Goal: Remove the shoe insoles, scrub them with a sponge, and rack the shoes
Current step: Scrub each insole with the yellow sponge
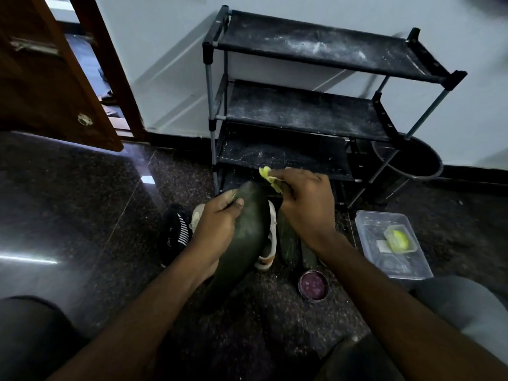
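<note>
We see the person's two knees [27,339] at the bottom, one on each side, low over the dark, shiny floor [82,215]. Two bare arms reach out between them.

A small round tin [313,284] sits on the floor just past the right arm. It has something purple in it.

The left hand [217,221] grips a long dark green insole [247,237]. The thumb lies on top and the fingers curl around the edge. The insole is tilted, with its far end up high.

The right hand [305,199] is closed around a yellow sponge [270,177], which sticks out past the fingers. The sponge is right by the top end of the insole. We cannot tell if it touches.

Under the right hand, two more insoles [288,243] lie side by side on the floor. A white shoe [268,243] lies between them and the held insole, partly hidden by it. A black shoe [176,232] with white stripes lies on the left, near the left hand.

On the right, a clear box [368,224] sits on the floor. Inside it we see a yellow-green pad [400,239].

Farther back stands the black shoe rack [302,111]. Its shelves are dusty with white marks. The sponge and right hand are in front of its low shelves.

A dark round bucket [412,166] stands behind the right side of the rack. A brown door [49,78] stands open at the far left. A pale wall [165,50] runs behind it all.
</note>
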